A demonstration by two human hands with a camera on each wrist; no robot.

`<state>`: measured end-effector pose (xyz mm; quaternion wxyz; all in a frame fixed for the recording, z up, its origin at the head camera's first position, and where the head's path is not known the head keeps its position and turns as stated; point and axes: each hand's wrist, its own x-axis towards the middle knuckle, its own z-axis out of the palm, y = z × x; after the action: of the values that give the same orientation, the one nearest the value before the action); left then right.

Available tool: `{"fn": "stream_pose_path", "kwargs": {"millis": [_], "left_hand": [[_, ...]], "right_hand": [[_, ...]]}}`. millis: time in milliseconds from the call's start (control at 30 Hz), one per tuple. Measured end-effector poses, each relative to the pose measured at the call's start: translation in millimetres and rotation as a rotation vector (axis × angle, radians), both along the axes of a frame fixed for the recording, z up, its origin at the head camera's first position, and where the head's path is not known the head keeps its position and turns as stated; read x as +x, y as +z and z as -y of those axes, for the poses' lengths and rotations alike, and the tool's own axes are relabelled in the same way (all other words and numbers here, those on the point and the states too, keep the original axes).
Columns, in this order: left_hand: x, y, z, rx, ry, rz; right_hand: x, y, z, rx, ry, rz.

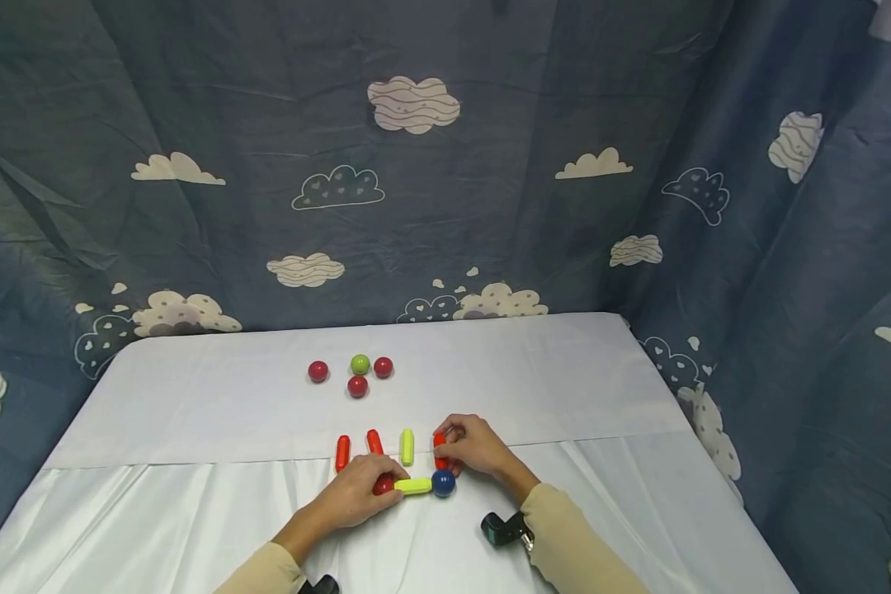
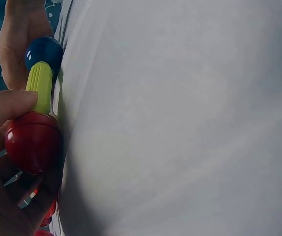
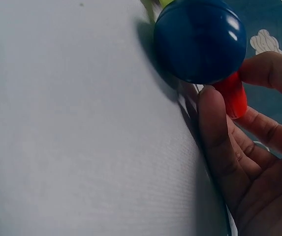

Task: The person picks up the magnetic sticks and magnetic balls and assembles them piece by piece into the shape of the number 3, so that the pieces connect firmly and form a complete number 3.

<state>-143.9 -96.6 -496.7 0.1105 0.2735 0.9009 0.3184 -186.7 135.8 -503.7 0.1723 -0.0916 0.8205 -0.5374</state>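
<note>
A red ball (image 1: 383, 484), a yellow-green rod (image 1: 413, 486) and a blue ball (image 1: 443, 483) form one row near the front of the white table. My left hand (image 1: 356, 492) grips the red end, and in the left wrist view its thumb (image 2: 13, 105) presses where the rod meets the ball. At the row's other end, my right hand (image 1: 477, 445) pinches a red rod (image 1: 440, 450) between thumb and fingers. That rod points away from me, its near end right at the blue ball. In the right wrist view the blue ball (image 3: 200, 42) partly covers this red rod (image 3: 234, 98).
Two more red rods, one left (image 1: 342, 453) and one beside it (image 1: 374, 441), lie beyond my left hand with a yellow-green rod (image 1: 407, 446). Farther back sit a green ball (image 1: 360, 364) and several red balls (image 1: 318, 371). A cloud-patterned curtain (image 1: 490, 231) surrounds the table.
</note>
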Motion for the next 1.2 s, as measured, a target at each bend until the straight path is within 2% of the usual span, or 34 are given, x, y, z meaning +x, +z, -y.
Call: {"fn": "stream_pose_path", "kwargs": {"millis": [733, 933, 1200], "left_hand": [[-1.1, -5.7, 1.8, 0.008, 0.016, 0.0], [-1.5, -3.5, 1.7, 0.001, 0.017, 0.002], [-0.8, -1.8, 1.9, -0.003, 0.016, 0.036]], "right_hand": [[-9.8, 3.4, -1.7, 0.053, 0.005, 0.038], [-22.7, 8.6, -3.4, 0.118, -0.03, 0.01], [-48.8, 13.8, 0.7, 0.174, -0.06, 0.005]]}}
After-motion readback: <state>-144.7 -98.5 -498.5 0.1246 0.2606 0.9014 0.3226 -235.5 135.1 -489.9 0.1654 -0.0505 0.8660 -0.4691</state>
